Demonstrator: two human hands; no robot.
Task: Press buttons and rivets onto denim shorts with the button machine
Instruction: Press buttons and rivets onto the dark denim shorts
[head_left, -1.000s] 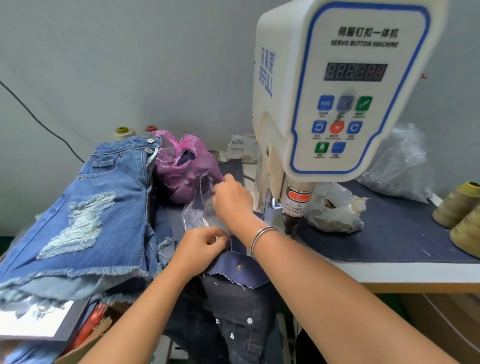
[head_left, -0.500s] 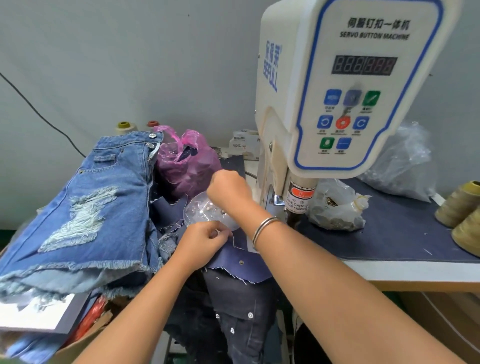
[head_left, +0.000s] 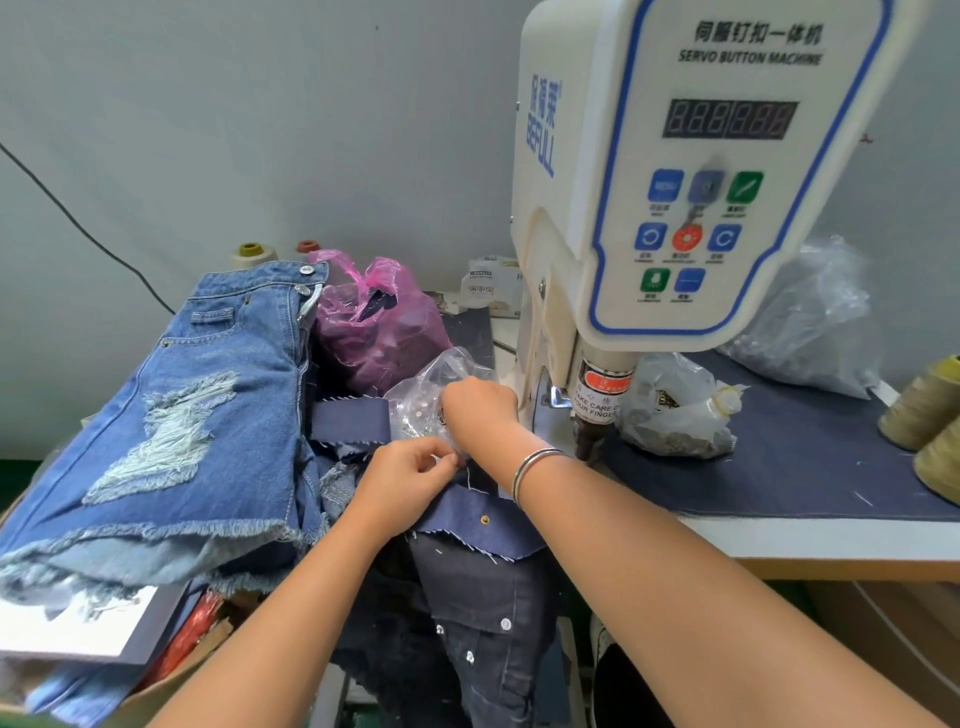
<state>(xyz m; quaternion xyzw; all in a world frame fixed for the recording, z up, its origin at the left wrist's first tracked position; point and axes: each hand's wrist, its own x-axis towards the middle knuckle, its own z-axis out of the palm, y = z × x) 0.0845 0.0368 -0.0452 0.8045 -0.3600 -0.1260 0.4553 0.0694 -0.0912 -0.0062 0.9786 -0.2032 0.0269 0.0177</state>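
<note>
Denim shorts (head_left: 171, 405), ripped and frayed, lie stacked beside both hands' grips pinching a clear bag (head_left: 431, 395).

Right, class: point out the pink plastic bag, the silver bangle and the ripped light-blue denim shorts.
pink plastic bag (head_left: 376, 332), head view, on its crinkled front.
silver bangle (head_left: 535, 464), head view, on the band across the right wrist.
ripped light-blue denim shorts (head_left: 171, 441), head view, on the frayed tear in the leg.
</note>
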